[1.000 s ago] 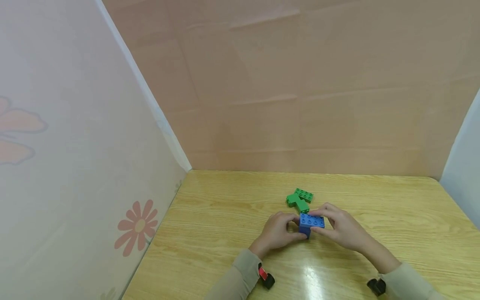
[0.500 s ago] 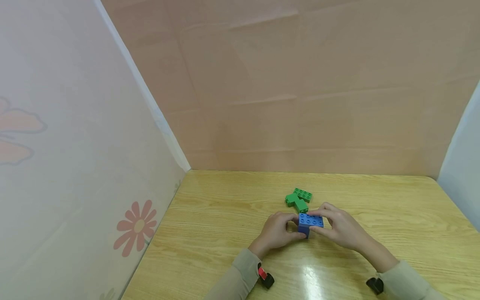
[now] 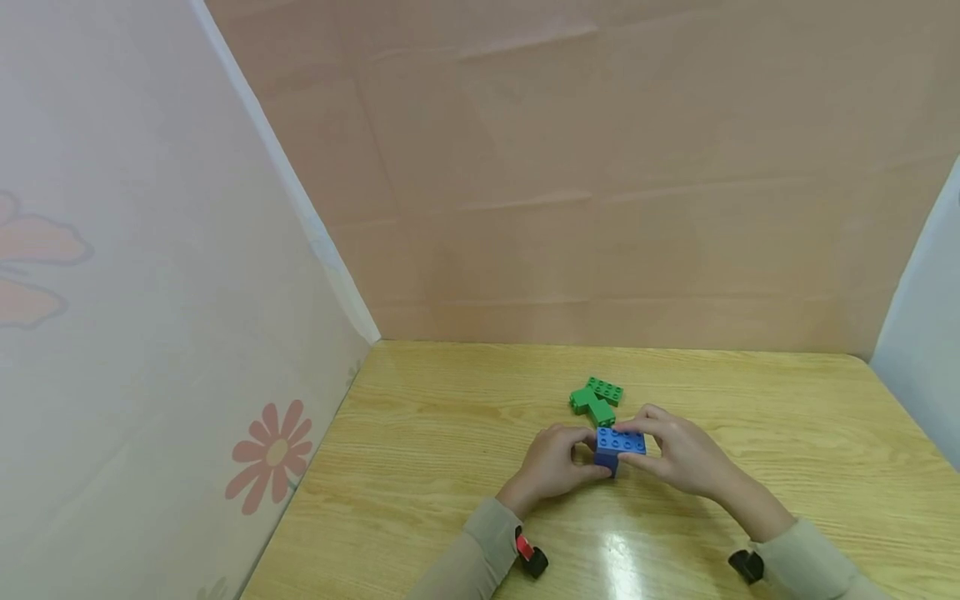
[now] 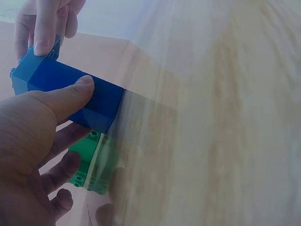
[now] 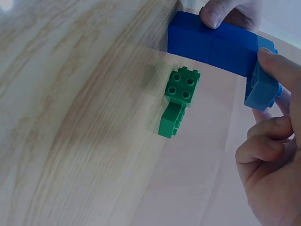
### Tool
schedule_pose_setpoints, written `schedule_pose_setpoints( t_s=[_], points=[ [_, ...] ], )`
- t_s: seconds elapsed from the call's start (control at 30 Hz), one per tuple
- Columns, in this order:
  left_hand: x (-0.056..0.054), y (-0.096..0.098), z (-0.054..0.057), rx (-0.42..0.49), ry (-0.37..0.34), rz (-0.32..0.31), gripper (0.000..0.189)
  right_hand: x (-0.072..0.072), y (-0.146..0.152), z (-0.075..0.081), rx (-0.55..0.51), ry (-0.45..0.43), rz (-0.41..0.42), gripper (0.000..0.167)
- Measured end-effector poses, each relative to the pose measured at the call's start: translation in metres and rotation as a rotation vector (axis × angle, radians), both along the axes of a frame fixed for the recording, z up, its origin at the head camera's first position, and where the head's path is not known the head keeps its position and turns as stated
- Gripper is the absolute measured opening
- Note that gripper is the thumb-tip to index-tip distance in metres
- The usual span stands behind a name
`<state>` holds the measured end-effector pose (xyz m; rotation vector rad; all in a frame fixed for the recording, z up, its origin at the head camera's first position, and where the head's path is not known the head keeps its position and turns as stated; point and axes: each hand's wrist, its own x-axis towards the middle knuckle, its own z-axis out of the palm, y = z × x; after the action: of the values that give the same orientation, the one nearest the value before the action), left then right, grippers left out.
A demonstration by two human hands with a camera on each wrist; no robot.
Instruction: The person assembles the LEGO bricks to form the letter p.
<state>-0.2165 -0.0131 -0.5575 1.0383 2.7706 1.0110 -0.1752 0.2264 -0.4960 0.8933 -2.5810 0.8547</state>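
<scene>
Unmoved — blue stack stands lengthwise upright, overhanging right.

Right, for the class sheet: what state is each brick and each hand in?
Light blue brick: flat on the column, studs up, one end overhanging; fully pressed home, cannot tell.
Dark blue column: upright, two bricks stacked.
Far green brick: lying studs up.
Nearer green pieces: smooth faces up, studs sideways; joined or not, cannot tell.
Left hand: gripping the column.
Right hand: pinching the light blue brick.
</scene>
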Motion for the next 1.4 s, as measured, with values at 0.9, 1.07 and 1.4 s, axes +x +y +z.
schedule_pose_setpoints(
  t_s=[0.9, 1.07, 1.4],
  points=[
    [0.001, -0.001, -0.005, 0.021, 0.002, 0.006, 0.035, -0.004, 0.008, -0.003, -0.051, -0.182, -0.001, 0.038],
    [0.001, 0.000, -0.004, 0.025, 0.009, -0.010, 0.035, -0.010, 0.013, 0.000, -0.103, -0.238, -0.033, 0.034],
    [0.000, 0.000, 0.000, 0.026, -0.006, -0.014, 0.037, -0.027, 0.025, 0.002, -0.083, -0.280, -0.083, 0.034]
  ],
)
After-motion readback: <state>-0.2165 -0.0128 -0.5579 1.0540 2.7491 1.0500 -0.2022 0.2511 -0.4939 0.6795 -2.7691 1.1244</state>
